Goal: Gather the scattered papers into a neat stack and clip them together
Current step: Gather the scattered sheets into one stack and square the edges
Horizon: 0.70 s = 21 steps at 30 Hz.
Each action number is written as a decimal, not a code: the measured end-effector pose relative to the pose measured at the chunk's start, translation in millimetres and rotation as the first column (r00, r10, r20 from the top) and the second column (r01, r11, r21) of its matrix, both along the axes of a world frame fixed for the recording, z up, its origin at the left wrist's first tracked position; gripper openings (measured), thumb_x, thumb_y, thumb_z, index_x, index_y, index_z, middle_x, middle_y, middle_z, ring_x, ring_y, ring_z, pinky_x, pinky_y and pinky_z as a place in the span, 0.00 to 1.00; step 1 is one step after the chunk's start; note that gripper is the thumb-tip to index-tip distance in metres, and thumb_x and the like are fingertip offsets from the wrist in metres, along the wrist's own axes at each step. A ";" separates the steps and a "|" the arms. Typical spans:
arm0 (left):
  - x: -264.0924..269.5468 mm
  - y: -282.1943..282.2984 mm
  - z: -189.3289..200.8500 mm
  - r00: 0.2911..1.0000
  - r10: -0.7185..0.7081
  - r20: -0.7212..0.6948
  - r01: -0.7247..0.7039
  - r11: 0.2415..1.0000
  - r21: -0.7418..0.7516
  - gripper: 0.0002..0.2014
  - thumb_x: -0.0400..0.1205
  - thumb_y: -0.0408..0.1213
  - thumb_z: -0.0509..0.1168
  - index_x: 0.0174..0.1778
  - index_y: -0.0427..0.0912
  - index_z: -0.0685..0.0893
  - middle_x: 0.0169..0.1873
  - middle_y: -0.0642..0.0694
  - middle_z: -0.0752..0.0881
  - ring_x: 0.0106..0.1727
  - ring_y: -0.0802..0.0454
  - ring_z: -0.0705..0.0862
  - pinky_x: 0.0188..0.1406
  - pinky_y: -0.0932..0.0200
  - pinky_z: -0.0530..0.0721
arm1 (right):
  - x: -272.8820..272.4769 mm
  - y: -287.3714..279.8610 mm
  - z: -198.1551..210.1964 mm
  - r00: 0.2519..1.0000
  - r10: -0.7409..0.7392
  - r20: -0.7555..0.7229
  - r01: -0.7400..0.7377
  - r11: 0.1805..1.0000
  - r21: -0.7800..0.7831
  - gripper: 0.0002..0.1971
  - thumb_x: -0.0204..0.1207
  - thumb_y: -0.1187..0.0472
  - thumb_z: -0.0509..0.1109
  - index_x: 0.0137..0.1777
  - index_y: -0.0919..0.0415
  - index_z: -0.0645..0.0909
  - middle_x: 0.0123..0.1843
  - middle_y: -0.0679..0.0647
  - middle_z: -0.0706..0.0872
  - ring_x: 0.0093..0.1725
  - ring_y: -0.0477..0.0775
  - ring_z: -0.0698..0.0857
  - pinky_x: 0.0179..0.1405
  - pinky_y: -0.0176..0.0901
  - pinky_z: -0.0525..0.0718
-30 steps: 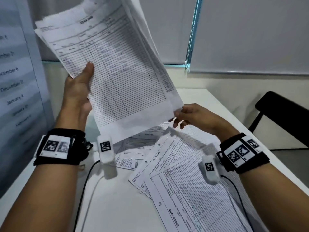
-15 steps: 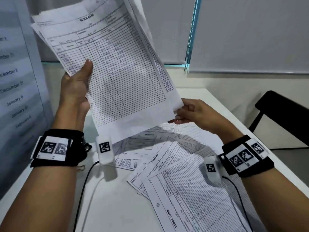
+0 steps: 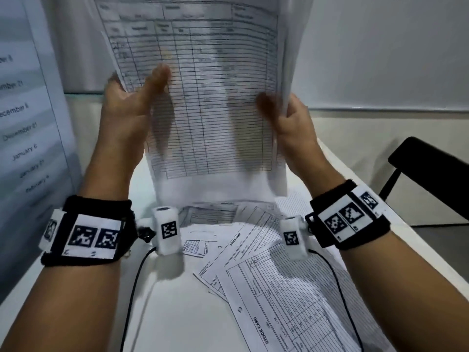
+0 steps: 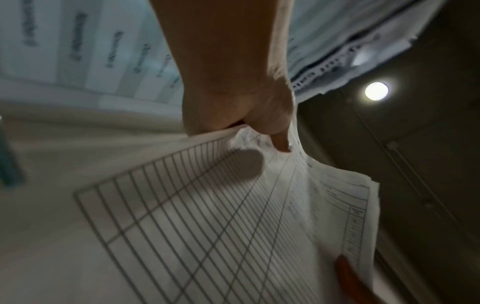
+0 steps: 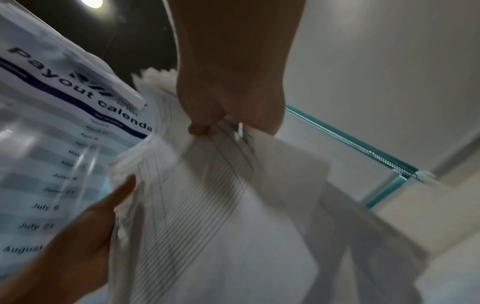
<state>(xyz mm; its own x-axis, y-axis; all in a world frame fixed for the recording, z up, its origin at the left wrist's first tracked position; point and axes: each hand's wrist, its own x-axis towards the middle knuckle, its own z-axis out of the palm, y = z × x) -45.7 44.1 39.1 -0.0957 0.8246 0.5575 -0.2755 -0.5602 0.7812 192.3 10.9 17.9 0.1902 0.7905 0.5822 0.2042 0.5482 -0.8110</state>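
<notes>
I hold a stack of printed stock-card sheets point(image 3: 210, 102) upright above the table, its lower edge just over the loose sheets. My left hand point(image 3: 137, 102) grips its left edge, thumb on the front. My right hand point(image 3: 286, 115) grips the right edge. From the left wrist camera the paper stack point(image 4: 221, 216) is pinched by my left hand point(image 4: 246, 123). In the right wrist view my right hand point(image 5: 228, 115) pinches the sheets point(image 5: 207, 205). Several loose papers point(image 3: 274, 280) lie scattered on the white table point(image 3: 177, 313). No clip is visible.
A payout calendar poster point(image 3: 22, 123) stands at the left. A black chair point(image 3: 429, 174) sits beyond the table's right edge. Wrist-camera cables point(image 3: 134, 275) trail over the table. The wall and window blinds are close behind the held stack.
My right hand rose from the stack's lower corner and took hold of its right edge. The stack swung from tilted to upright and came nearer the camera.
</notes>
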 end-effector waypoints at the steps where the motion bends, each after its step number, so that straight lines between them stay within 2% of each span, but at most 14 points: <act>1: 0.3 -0.3 0.1 1.000 0.008 -0.008 -0.008 1.000 0.024 0.18 0.82 0.42 0.75 0.65 0.42 0.82 0.56 0.52 0.93 0.62 0.52 0.91 0.65 0.54 0.88 | -3.4 1.2 -4.4 0.999 0.005 -0.053 -0.005 1.000 0.014 0.20 0.73 0.41 0.73 0.58 0.54 0.84 0.52 0.46 0.92 0.55 0.49 0.90 0.60 0.51 0.89; 3: -0.3 1.9 0.4 1.000 -0.009 -0.025 0.010 0.999 0.049 0.25 0.83 0.45 0.73 0.72 0.36 0.79 0.61 0.47 0.90 0.66 0.49 0.88 0.72 0.51 0.84 | -7.4 2.7 -14.0 0.989 0.012 -0.150 -0.012 1.000 0.002 0.17 0.78 0.46 0.71 0.60 0.55 0.82 0.54 0.48 0.91 0.56 0.46 0.90 0.59 0.46 0.89; 5: -3.8 3.6 -1.1 0.999 0.014 -0.037 -0.013 0.999 0.042 0.32 0.79 0.52 0.76 0.74 0.36 0.78 0.67 0.43 0.87 0.71 0.46 0.85 0.77 0.46 0.81 | -5.4 4.4 -23.1 0.982 0.010 -0.190 -0.013 1.000 -0.014 0.09 0.84 0.54 0.70 0.61 0.54 0.81 0.52 0.44 0.90 0.53 0.39 0.90 0.56 0.37 0.86; 6: -7.3 6.3 -2.5 0.999 0.029 -0.044 -0.028 0.999 0.028 0.35 0.77 0.55 0.77 0.74 0.37 0.78 0.69 0.41 0.86 0.74 0.43 0.83 0.78 0.43 0.80 | -4.7 2.8 -24.9 0.982 0.013 -0.190 -0.016 1.000 -0.015 0.08 0.84 0.53 0.70 0.59 0.52 0.81 0.52 0.44 0.90 0.53 0.40 0.89 0.57 0.38 0.86; 7: -9.1 7.5 -4.4 0.997 0.032 -0.065 -0.031 0.999 0.022 0.33 0.78 0.54 0.77 0.73 0.39 0.78 0.70 0.41 0.86 0.73 0.42 0.84 0.76 0.40 0.81 | -4.8 0.6 -26.0 0.982 0.027 -0.185 -0.030 0.999 -0.015 0.09 0.82 0.49 0.70 0.57 0.51 0.81 0.52 0.46 0.89 0.54 0.44 0.88 0.58 0.42 0.86; 9: -9.9 12.2 -9.3 0.992 0.061 -0.113 -0.058 0.998 0.028 0.21 0.83 0.50 0.73 0.68 0.45 0.80 0.66 0.44 0.88 0.68 0.44 0.88 0.71 0.38 0.85 | -7.0 -2.9 -24.4 0.983 0.049 -0.176 -0.052 0.999 -0.014 0.17 0.77 0.40 0.70 0.55 0.53 0.81 0.53 0.52 0.87 0.55 0.50 0.86 0.60 0.52 0.85; 10: -9.6 13.9 -11.2 0.989 0.084 -0.125 -0.080 0.996 0.034 0.18 0.85 0.49 0.70 0.66 0.45 0.80 0.63 0.45 0.89 0.65 0.46 0.89 0.70 0.39 0.86 | -10.5 -4.4 -21.6 0.983 0.054 -0.176 -0.056 0.998 -0.005 0.18 0.76 0.40 0.68 0.55 0.53 0.80 0.53 0.53 0.87 0.54 0.51 0.85 0.60 0.54 0.85; 12: -7.4 13.5 -12.4 0.994 0.086 -0.071 -0.081 0.994 0.072 0.12 0.87 0.46 0.68 0.61 0.43 0.80 0.54 0.46 0.89 0.57 0.47 0.89 0.65 0.42 0.88 | -19.3 -4.5 -15.4 0.981 0.057 -0.188 -0.054 0.998 0.020 0.12 0.83 0.45 0.65 0.56 0.52 0.79 0.53 0.53 0.86 0.53 0.50 0.86 0.58 0.53 0.89; 14: -7.6 11.4 -10.3 0.998 0.042 0.035 -0.045 0.996 0.083 0.08 0.88 0.42 0.66 0.57 0.42 0.80 0.49 0.46 0.89 0.53 0.46 0.87 0.59 0.45 0.87 | -24.9 -2.8 -9.6 0.977 0.041 -0.211 -0.025 0.997 0.077 0.05 0.89 0.54 0.62 0.56 0.52 0.78 0.51 0.53 0.86 0.49 0.48 0.87 0.51 0.46 0.90; 15: -10.2 12.7 -9.4 0.997 0.021 0.071 -0.027 0.997 0.077 0.08 0.89 0.42 0.66 0.57 0.41 0.80 0.49 0.46 0.89 0.54 0.45 0.87 0.60 0.44 0.86 | -26.7 -3.0 -6.8 0.974 0.017 -0.226 0.005 0.995 0.100 0.05 0.89 0.55 0.62 0.54 0.54 0.78 0.47 0.54 0.85 0.46 0.48 0.86 0.48 0.45 0.88; 17: -14.2 15.5 -11.9 0.999 0.014 0.046 -0.016 0.999 0.044 0.15 0.88 0.47 0.66 0.62 0.39 0.78 0.57 0.44 0.89 0.60 0.45 0.87 0.68 0.45 0.85 | -27.7 -3.1 -6.2 0.967 -0.041 -0.251 0.069 0.993 0.100 0.11 0.84 0.48 0.65 0.47 0.56 0.76 0.43 0.57 0.79 0.43 0.52 0.79 0.46 0.50 0.83; 19: -13.7 16.0 -18.6 0.998 0.049 -0.048 -0.051 0.998 -0.028 0.28 0.84 0.55 0.69 0.71 0.37 0.78 0.68 0.42 0.87 0.69 0.45 0.86 0.74 0.43 0.83 | -28.7 -3.0 -9.8 0.972 -0.034 -0.232 0.038 0.999 0.015 0.15 0.82 0.43 0.65 0.49 0.55 0.77 0.47 0.60 0.81 0.46 0.56 0.81 0.53 0.58 0.84; 21: -7.6 19.1 -26.0 0.994 0.038 -0.098 -0.042 0.998 -0.036 0.25 0.84 0.51 0.72 0.70 0.38 0.81 0.61 0.44 0.91 0.64 0.47 0.90 0.68 0.45 0.88 | -27.7 -0.8 -16.5 0.984 0.015 -0.178 -0.030 0.996 -0.085 0.15 0.83 0.45 0.67 0.58 0.56 0.81 0.54 0.59 0.90 0.55 0.60 0.89 0.63 0.64 0.86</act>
